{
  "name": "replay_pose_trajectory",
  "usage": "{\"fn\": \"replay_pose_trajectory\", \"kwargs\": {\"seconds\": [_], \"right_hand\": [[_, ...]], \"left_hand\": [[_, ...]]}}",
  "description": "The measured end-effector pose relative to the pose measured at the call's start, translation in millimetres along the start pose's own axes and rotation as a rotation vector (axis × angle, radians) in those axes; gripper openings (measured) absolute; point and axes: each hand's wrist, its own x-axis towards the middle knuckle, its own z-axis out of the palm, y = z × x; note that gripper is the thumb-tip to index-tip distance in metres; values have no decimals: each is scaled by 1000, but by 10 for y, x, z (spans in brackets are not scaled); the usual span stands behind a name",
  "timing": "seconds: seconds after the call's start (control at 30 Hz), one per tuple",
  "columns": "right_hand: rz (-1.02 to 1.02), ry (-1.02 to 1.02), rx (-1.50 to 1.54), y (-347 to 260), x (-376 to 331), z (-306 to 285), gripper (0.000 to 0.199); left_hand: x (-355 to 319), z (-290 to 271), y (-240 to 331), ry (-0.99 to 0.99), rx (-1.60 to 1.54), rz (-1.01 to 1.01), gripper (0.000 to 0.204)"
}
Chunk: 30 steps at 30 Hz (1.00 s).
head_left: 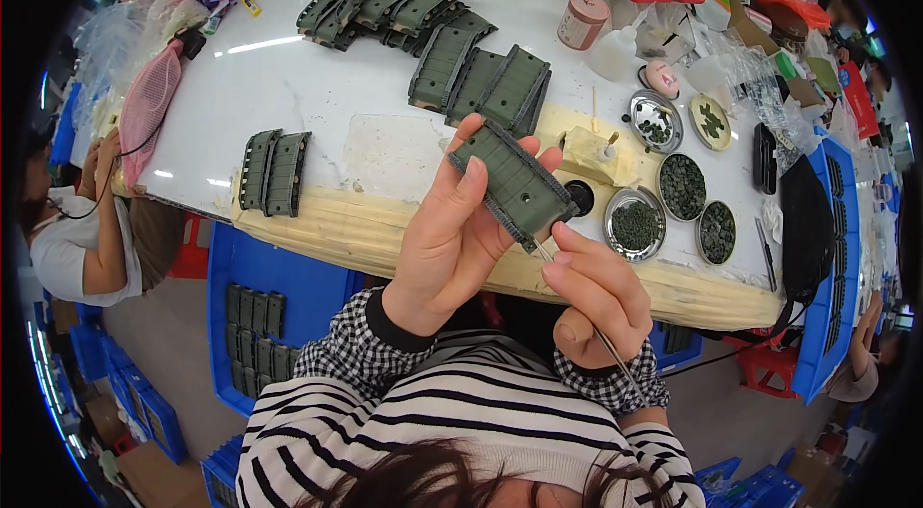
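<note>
A dark green, ridged plastic part (511,183), slightly curved with small holes in its face, is tilted up in front of me. My left hand (444,229) is closed round it, thumb on its face and fingers behind. My right hand (604,289) pinches slim metal tweezers (615,354), whose tips touch or nearly touch the part's lower corner. Whether the tips hold a small piece cannot be made out. Just beyond the part sits a yellowish block (588,154) with a small white-topped peg, beside a small round black lid (580,197).
Round tins of small green pieces (635,225) stand to the right. Similar green parts (481,80) are piled at the back, and a pair (274,173) lies at left. A blue crate (279,268) holds more below the padded table edge (336,244). Another person (91,239) sits at left.
</note>
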Motion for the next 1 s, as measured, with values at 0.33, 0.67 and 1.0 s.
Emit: {"fn": "replay_pose_trajectory", "kwargs": {"seconds": [0.33, 0.67, 1.0], "right_hand": [[3, 6, 8, 2, 4, 12, 40], [-24, -4, -7, 32, 28, 13, 40], [-29, -28, -7, 57, 55, -9, 40]], "left_hand": [[0, -5, -6, 2, -14, 2, 43], [5, -15, 5, 6, -22, -8, 42], [10, -37, 3, 12, -35, -16, 42]]}}
